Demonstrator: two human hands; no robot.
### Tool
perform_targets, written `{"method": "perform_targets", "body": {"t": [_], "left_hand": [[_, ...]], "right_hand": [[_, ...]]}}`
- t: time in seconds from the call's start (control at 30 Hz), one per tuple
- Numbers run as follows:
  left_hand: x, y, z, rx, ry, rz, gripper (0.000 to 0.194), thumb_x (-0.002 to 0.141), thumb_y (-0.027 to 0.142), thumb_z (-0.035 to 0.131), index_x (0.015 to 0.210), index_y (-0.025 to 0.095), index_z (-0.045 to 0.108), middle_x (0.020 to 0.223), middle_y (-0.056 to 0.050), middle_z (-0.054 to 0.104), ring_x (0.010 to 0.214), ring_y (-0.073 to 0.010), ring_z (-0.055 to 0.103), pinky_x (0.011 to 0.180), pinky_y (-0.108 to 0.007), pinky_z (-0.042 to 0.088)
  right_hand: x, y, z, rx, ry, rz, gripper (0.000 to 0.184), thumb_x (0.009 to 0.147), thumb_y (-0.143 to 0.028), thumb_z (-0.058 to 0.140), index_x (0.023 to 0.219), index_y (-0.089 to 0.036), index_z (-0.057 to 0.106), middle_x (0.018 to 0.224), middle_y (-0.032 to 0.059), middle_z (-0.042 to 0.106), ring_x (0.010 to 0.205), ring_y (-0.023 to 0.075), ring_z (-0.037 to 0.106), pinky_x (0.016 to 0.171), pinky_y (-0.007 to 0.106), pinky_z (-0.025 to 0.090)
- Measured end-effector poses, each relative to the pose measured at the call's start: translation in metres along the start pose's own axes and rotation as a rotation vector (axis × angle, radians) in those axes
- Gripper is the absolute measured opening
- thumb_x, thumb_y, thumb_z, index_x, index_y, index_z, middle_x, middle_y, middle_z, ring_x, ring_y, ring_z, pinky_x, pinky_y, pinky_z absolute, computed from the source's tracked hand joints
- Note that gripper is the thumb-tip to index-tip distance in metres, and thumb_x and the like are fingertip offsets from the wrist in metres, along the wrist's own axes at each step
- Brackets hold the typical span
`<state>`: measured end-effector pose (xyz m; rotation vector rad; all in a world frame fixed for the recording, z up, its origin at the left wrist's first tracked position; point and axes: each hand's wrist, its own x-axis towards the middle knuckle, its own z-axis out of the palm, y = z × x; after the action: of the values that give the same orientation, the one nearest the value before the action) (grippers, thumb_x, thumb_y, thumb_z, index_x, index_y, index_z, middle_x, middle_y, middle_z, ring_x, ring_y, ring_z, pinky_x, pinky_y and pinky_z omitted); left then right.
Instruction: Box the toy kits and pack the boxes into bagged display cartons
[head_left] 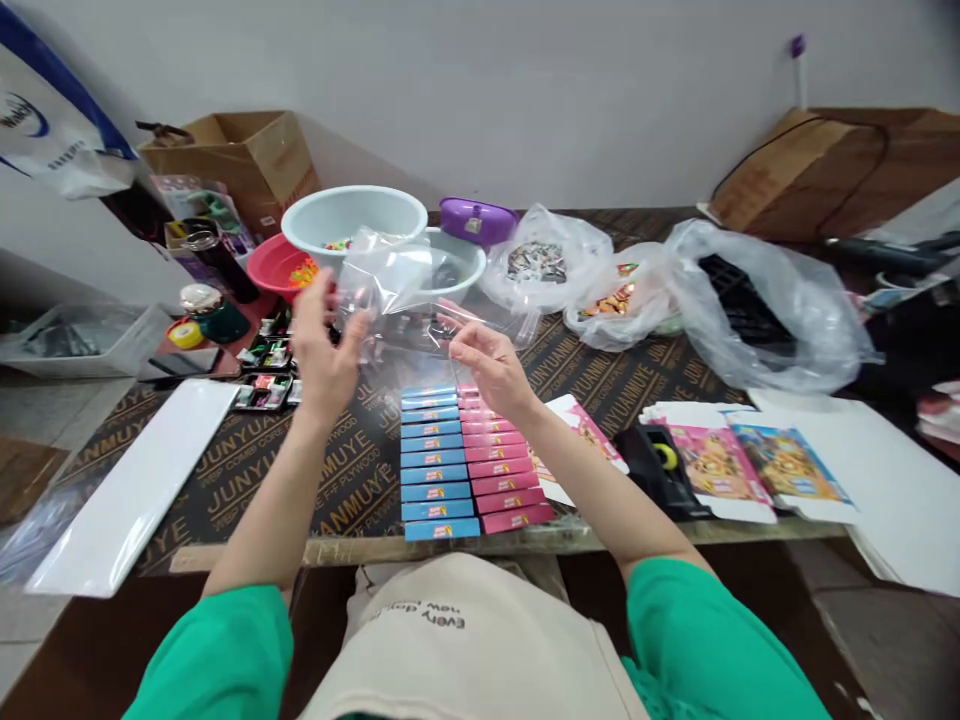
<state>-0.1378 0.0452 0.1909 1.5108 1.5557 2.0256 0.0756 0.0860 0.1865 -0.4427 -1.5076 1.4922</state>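
A clear plastic bag (390,275) is stretched between my hands above the table. At its left edge my left hand (324,352) is curled, thumb towards the bag and fingertips slightly blurred. On the other side, the fingers of my right hand (491,362) pinch the bag. Below them lie two columns of small flat boxes on the table: blue boxes (436,474) on the left and pink boxes (506,468) on the right. Part of the pink column is covered by my right hand and wrist.
Behind the bag stand a pale blue basin (354,205), a red basin (268,262) and a purple container (478,220). Open plastic bags (814,330) line the back right. A black tape dispenser (660,470) sits beside printed cartons (712,465). White sheets (139,480) lie left.
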Motion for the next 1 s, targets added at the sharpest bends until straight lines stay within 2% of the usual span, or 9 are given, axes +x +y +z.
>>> {"method": "perform_targets", "body": {"t": [0.17, 0.37, 0.47, 0.6, 0.67, 0.73, 0.8, 0.9, 1.0], "left_hand": [[-0.025, -0.001, 0.059, -0.291, -0.399, -0.195, 0.044, 0.065, 0.052, 0.088, 0.093, 0.021, 0.076, 0.089, -0.004, 0.073, 0.078, -0.0163, 0.066, 0.069, -0.026, 0.054], [-0.02, -0.006, 0.069, -0.371, -0.36, -0.308, 0.029, 0.064, 0.041, 0.089, 0.066, 0.017, 0.073, 0.055, 0.0, 0.062, 0.045, -0.0072, 0.049, 0.041, -0.019, 0.037], [-0.003, -0.011, 0.066, -0.344, -0.271, -0.298, 0.027, 0.064, 0.032, 0.087, 0.06, 0.018, 0.065, 0.049, 0.003, 0.058, 0.038, -0.0057, 0.045, 0.036, -0.017, 0.035], [0.029, -0.011, 0.072, -0.438, -0.158, -0.399, 0.028, 0.074, 0.027, 0.076, 0.068, 0.022, 0.049, 0.057, 0.003, 0.063, 0.041, -0.0103, 0.057, 0.036, -0.018, 0.041], [0.043, -0.004, 0.08, -0.49, -0.155, -0.407, 0.028, 0.08, 0.028, 0.071, 0.07, 0.022, 0.044, 0.064, 0.001, 0.066, 0.047, -0.0134, 0.064, 0.04, -0.02, 0.047], [0.053, 0.005, 0.09, -0.525, -0.156, -0.358, 0.026, 0.085, 0.031, 0.067, 0.073, 0.021, 0.047, 0.071, -0.001, 0.068, 0.056, -0.0157, 0.07, 0.048, -0.023, 0.055], [0.055, 0.015, 0.099, -0.531, -0.14, -0.28, 0.026, 0.091, 0.036, 0.063, 0.075, 0.02, 0.051, 0.078, -0.002, 0.067, 0.071, -0.0175, 0.074, 0.06, -0.027, 0.061], [0.046, 0.026, 0.107, -0.452, -0.12, -0.14, 0.034, 0.093, 0.043, 0.063, 0.07, 0.02, 0.053, 0.077, -0.001, 0.063, 0.092, -0.0194, 0.074, 0.076, -0.032, 0.063], [0.025, 0.028, 0.1, -0.313, -0.177, 0.095, 0.046, 0.093, 0.05, 0.061, 0.058, 0.021, 0.05, 0.075, -0.001, 0.064, 0.103, -0.0219, 0.072, 0.091, -0.038, 0.061]], "right_hand": [[-0.001, -0.004, 0.004, 0.151, -0.043, 0.106, 0.033, 0.076, -0.047, 0.07, 0.065, -0.023, 0.049, 0.13, 0.0038, 0.069, 0.126, 0.0271, 0.06, 0.107, 0.045, 0.047], [-0.006, -0.031, -0.029, 0.192, -0.004, 0.129, 0.028, 0.07, -0.035, 0.066, 0.059, -0.022, 0.044, 0.126, 0.0045, 0.073, 0.112, 0.0305, 0.069, 0.095, 0.05, 0.055], [-0.001, -0.058, -0.079, -0.121, 0.187, 0.161, 0.033, 0.079, -0.042, 0.061, 0.058, -0.021, 0.047, 0.112, 0.0104, 0.076, 0.1, 0.0311, 0.072, 0.088, 0.052, 0.057], [-0.007, -0.092, -0.139, -0.946, 0.646, 0.07, 0.04, 0.079, -0.055, 0.07, 0.08, -0.015, 0.066, 0.104, 0.0182, 0.074, 0.11, 0.0374, 0.067, 0.096, 0.059, 0.05], [-0.022, -0.097, -0.139, -1.251, 0.862, -0.139, 0.057, 0.078, -0.06, 0.073, 0.106, -0.011, 0.069, 0.12, 0.0226, 0.068, 0.126, 0.0402, 0.057, 0.107, 0.06, 0.042], [-0.04, -0.091, -0.115, -1.29, 0.932, -0.379, 0.065, 0.087, -0.062, 0.062, 0.128, -0.011, 0.063, 0.127, 0.0217, 0.064, 0.128, 0.0353, 0.056, 0.108, 0.054, 0.042], [-0.049, -0.074, -0.078, -1.075, 0.766, -0.437, 0.054, 0.095, -0.061, 0.048, 0.12, -0.017, 0.068, 0.106, 0.0135, 0.071, 0.102, 0.026, 0.066, 0.095, 0.046, 0.052], [-0.034, -0.046, -0.035, -0.596, 0.292, -0.039, 0.058, 0.088, -0.071, 0.054, 0.102, -0.019, 0.075, 0.085, 0.0082, 0.073, 0.07, 0.0182, 0.068, 0.068, 0.034, 0.055], [0.003, -0.032, -0.028, -0.116, 0.142, 0.261, 0.074, 0.079, -0.083, 0.051, 0.102, -0.016, 0.074, 0.085, 0.0103, 0.076, 0.064, 0.0193, 0.07, 0.053, 0.031, 0.052]]}}
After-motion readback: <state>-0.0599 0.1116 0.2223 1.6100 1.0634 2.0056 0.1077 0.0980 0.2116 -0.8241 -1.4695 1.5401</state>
